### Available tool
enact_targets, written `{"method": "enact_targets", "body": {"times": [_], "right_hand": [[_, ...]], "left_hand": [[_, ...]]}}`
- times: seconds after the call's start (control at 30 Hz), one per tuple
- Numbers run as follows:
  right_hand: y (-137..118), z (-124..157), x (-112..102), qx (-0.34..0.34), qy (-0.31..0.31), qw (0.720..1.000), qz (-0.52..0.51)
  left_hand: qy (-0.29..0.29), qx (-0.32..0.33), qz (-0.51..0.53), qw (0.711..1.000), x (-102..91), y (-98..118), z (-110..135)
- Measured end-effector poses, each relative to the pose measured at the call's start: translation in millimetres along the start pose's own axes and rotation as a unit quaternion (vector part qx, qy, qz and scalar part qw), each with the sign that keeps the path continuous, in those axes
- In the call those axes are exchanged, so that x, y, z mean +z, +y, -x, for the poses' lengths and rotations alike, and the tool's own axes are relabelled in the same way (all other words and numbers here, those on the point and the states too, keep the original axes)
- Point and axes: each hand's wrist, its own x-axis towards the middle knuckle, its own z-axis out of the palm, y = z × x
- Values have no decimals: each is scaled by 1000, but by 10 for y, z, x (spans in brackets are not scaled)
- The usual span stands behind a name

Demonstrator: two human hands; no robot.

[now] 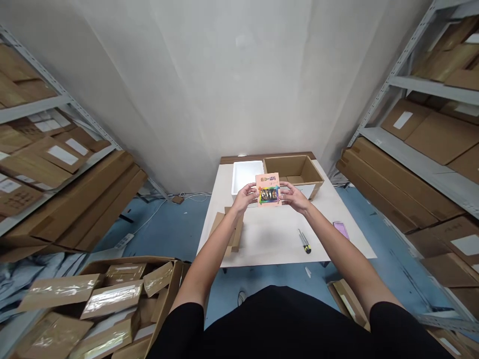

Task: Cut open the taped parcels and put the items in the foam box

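I hold a small pink card pack (268, 189) with a colourful picture upright above the white table (277, 239). My left hand (245, 194) pinches its left edge and my right hand (295, 195) pinches its right edge. Behind the pack stand a white foam box (243, 174) and an open brown cardboard box (295, 169). Flat cardboard pieces (230, 232) lie under my left forearm.
A utility knife (305, 242) and a small purple item (341, 229) lie on the table's right side. A large open carton of wrapped packs (108, 299) sits at the lower left. Metal shelves with brown boxes (430, 134) flank both sides.
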Motion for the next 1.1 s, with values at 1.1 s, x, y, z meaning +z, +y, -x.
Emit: {"method": "enact_targets", "body": {"times": [1.1], "right_hand": [[-216, -80, 53, -48, 12, 999, 15]], "left_hand": [[33, 71, -24, 997, 50, 411, -4]]}}
